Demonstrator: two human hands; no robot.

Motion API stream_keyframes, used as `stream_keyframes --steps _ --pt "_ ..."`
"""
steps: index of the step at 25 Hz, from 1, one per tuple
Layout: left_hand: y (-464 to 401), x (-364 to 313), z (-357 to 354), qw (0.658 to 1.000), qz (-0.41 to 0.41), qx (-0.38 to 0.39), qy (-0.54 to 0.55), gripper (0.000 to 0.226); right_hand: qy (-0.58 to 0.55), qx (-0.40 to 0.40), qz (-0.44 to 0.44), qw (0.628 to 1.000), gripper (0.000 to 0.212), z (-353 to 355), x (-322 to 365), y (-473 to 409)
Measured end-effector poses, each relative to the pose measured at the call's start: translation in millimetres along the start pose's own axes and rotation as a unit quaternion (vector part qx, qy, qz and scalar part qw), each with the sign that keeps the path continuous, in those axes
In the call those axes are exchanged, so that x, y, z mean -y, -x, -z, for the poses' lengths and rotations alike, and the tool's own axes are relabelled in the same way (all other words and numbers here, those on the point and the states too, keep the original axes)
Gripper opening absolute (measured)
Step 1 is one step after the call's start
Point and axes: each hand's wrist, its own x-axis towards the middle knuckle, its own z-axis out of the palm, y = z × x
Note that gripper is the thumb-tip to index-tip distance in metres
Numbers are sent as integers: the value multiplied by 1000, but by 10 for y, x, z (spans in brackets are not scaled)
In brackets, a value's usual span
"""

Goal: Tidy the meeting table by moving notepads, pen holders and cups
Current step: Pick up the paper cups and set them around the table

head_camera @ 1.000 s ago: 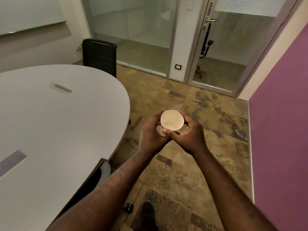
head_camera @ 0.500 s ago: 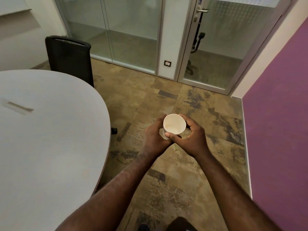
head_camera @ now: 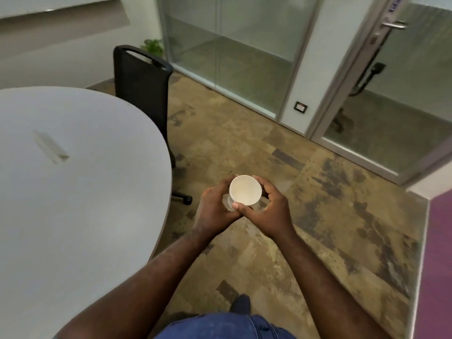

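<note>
Nearest the camera: blue denim trousers [head_camera: 227,326] at the bottom edge and one dark shoe [head_camera: 241,304] on the mottled brown-and-tan floor [head_camera: 318,216].

Both forearms reach forward and meet over the floor, clear of the table. The small white paper cup [head_camera: 245,190] sits upright between the two hands, mouth up, inside looks empty. Right hand [head_camera: 271,211]: fingers wrapped round the far side of the cup, thumb pressed on the near rim, so it is grasping the cup. Left hand [head_camera: 215,211]: fingers curled against the cup's left side and lower wall, also gripping. A pale translucent piece shows below the cup at the left palm; cannot tell whether it is a second cup or a lid.

Progress (judgement): one cup is off the table and in hand. The visible part of the rounded grey meeting table [head_camera: 73,204] carries no notepads, pen holders or cups, only a flush cable slot [head_camera: 50,146]. The rest of the table is out of frame, so what remains cannot be told. The cup has yet to be put down; no drop-off place is in view.

Edges and room: the table's curved edge runs just left of the left forearm. Floor ahead and to the right is open. The black mesh-backed office chair [head_camera: 141,94] stands at the table's far edge, one castor [head_camera: 187,199] poking out near the hands' left. To the right, a purple wall [head_camera: 437,265]. Farthest: frosted glass partition [head_camera: 227,50] and glass door with metal lever handle [head_camera: 393,24], shut.
</note>
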Motion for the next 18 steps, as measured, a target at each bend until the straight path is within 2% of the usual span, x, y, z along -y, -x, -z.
stream_keyframes --steps 7,13,18 --pt "-589 553 361 991 93 -96 -32 76 -5 147 49 988 87 -684 -71 -1076" --pt "-1051 1266 924 972 142 -183 -44 67 0 257 84 963 85 -1665 38 -1921" --pt "-1238 1770 1483 949 185 -244 -72 72 -14 346 114 931 80 -2436 351 -2421"
